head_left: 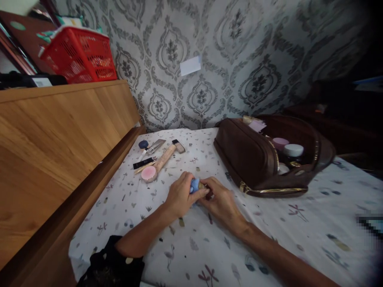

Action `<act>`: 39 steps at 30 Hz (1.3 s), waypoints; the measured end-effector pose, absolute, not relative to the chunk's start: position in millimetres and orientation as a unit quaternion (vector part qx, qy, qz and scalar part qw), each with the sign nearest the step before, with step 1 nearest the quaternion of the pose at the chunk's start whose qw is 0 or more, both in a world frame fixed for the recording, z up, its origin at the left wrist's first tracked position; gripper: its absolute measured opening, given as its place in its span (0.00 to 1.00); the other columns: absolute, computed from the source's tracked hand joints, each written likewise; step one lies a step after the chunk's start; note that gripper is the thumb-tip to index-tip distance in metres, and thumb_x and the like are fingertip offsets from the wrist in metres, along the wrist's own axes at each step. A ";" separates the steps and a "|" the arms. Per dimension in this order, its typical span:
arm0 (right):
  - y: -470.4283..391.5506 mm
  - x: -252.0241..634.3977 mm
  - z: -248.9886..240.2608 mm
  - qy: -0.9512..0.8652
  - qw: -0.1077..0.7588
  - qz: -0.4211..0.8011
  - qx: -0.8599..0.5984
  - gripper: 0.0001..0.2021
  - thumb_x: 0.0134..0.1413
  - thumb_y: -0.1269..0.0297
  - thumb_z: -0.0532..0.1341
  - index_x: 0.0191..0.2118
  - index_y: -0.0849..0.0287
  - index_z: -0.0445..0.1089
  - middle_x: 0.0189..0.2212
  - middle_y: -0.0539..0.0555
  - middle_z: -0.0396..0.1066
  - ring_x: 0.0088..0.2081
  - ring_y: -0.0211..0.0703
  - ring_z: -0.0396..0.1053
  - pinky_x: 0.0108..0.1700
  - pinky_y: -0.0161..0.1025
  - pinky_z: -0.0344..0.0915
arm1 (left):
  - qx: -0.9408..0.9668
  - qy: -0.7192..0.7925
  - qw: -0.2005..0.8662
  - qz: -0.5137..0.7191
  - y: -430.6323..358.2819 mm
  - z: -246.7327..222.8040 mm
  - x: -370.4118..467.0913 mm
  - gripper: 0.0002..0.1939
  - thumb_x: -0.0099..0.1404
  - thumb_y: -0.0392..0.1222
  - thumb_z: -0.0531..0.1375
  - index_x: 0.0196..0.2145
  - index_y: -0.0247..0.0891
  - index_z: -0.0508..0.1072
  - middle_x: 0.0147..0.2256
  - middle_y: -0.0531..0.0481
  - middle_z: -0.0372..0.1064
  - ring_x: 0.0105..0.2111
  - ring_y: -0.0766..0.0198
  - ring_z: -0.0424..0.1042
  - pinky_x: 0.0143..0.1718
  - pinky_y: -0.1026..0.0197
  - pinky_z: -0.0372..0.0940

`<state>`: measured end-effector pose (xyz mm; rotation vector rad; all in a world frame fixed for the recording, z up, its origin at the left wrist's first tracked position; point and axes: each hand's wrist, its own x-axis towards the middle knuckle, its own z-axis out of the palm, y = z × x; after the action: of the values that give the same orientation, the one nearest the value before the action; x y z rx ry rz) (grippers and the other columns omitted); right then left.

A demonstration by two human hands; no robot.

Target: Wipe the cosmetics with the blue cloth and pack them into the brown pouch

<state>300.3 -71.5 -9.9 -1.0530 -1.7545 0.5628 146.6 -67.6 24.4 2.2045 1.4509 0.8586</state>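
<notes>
Above the printed sheet, my left hand [181,191] is closed round a crumpled light-blue cloth [194,185]. My right hand [220,199] meets it from the right, fingers pinched on a small gold-brown item [202,186] pressed against the cloth. Fingers hide most of that item, so its kind does not show. To the right stands a brown makeup bag [245,151], unzipped, with a white-lidded jar [293,150] and a pink-lidded jar [280,142] inside. Beyond my left hand lie a pink round compact [149,173], a long beige tube [165,157] and a black slim box [144,162].
More cosmetics lie at the back left, among them a dark-blue round lid [143,144] and a small black-capped bottle [178,146]. A wooden headboard [66,131] bounds the left side, with a red basket [80,56] on top. Behind is a patterned wall [203,36].
</notes>
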 end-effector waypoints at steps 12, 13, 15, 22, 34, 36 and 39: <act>-68.0 304.2 -10.4 -0.727 0.466 0.222 -0.453 0.09 0.49 0.70 0.59 0.39 0.59 0.70 0.32 0.52 0.68 0.30 0.41 0.66 0.31 0.37 0.65 | 0.825 0.453 0.159 0.299 -70.1 25.8 145.0 0.10 0.67 0.42 0.54 0.46 0.41 0.65 0.43 0.47 0.70 0.42 0.58 0.70 0.44 0.57 0.64; -68.1 304.2 -10.0 -0.727 0.466 0.221 -0.454 0.09 0.49 0.70 0.59 0.39 0.59 0.70 0.32 0.52 0.68 0.30 0.41 0.66 0.31 0.37 0.65 | 0.824 0.453 0.157 0.300 -69.8 25.5 144.9 0.10 0.67 0.42 0.54 0.46 0.41 0.65 0.43 0.47 0.70 0.42 0.58 0.70 0.44 0.57 0.64; -68.5 304.1 -9.6 -0.727 0.467 0.219 -0.452 0.09 0.49 0.70 0.59 0.39 0.59 0.70 0.32 0.53 0.68 0.30 0.41 0.67 0.31 0.37 0.65 | 0.824 0.455 0.152 0.301 -69.3 25.0 144.8 0.09 0.67 0.42 0.54 0.44 0.41 0.66 0.42 0.47 0.70 0.42 0.58 0.70 0.43 0.57 0.64; -69.9 302.8 -11.0 -0.735 0.469 0.219 -0.438 0.09 0.51 0.69 0.60 0.40 0.58 0.70 0.34 0.53 0.68 0.31 0.41 0.67 0.31 0.38 0.66 | 0.807 0.504 0.140 0.272 -68.0 25.2 144.4 0.09 0.68 0.49 0.55 0.37 0.41 0.64 0.34 0.53 0.68 0.35 0.61 0.68 0.37 0.59 0.62; -69.8 301.8 -12.9 -0.731 0.460 0.252 -0.436 0.10 0.49 0.71 0.59 0.39 0.59 0.70 0.33 0.52 0.67 0.27 0.38 0.65 0.30 0.37 0.66 | 0.821 0.494 0.081 0.274 -72.0 21.4 147.3 0.11 0.72 0.49 0.49 0.43 0.42 0.64 0.38 0.50 0.70 0.38 0.59 0.71 0.38 0.58 0.64; -69.3 301.4 -13.6 -0.727 0.463 0.259 -0.435 0.10 0.48 0.71 0.59 0.39 0.59 0.70 0.33 0.52 0.68 0.28 0.39 0.66 0.31 0.37 0.66 | 0.823 0.492 0.073 0.274 -71.3 19.7 147.2 0.10 0.72 0.48 0.49 0.42 0.42 0.64 0.37 0.50 0.69 0.37 0.60 0.71 0.38 0.58 0.64; -67.7 301.1 -14.6 -0.708 0.474 0.294 -0.433 0.13 0.46 0.70 0.60 0.41 0.59 0.71 0.33 0.52 0.71 0.31 0.41 0.69 0.34 0.37 0.67 | 0.833 0.469 0.068 0.285 -70.1 18.7 146.9 0.09 0.72 0.46 0.49 0.42 0.41 0.64 0.38 0.50 0.69 0.36 0.60 0.71 0.38 0.58 0.65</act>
<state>301.1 -67.7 -14.6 -1.0583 -1.7326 0.7202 146.9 -70.1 18.7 2.5108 1.4127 0.8596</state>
